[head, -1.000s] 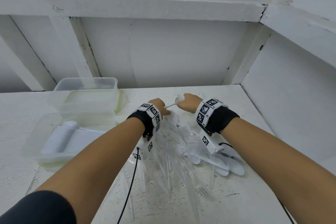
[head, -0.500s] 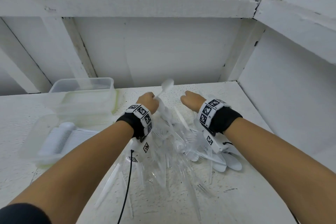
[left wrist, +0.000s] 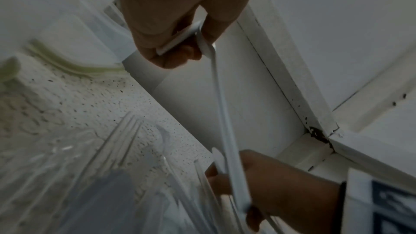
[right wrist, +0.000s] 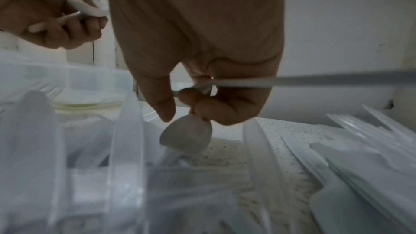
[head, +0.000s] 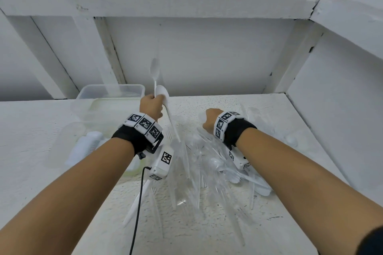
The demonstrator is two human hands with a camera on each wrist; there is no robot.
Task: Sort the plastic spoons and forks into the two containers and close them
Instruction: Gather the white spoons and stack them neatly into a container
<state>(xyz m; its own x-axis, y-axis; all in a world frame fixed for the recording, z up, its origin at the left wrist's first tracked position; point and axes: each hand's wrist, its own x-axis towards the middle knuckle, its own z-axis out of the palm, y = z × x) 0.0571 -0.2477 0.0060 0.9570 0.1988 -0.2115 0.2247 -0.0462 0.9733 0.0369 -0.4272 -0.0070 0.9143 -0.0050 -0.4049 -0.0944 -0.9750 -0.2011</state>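
Far left on the desk (head: 207,223), two open containers (head: 112,97), the nearer part-filled. The left hand (head: 150,104) grips two white spoons (head: 155,72); the right hand (right wrist: 202,77) pinches another above the big cutlery pile (head: 199,163). I'd say most sorting remains.

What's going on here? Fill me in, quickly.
A person is sorting plastic cutlery at a white table. The left hand holds two white spoons raised above the pile of clear and white cutlery. The right hand pinches another white spoon at the pile. Two clear containers sit open to the left; the nearer one already holds stacked white cutlery. Much is still unsorted.
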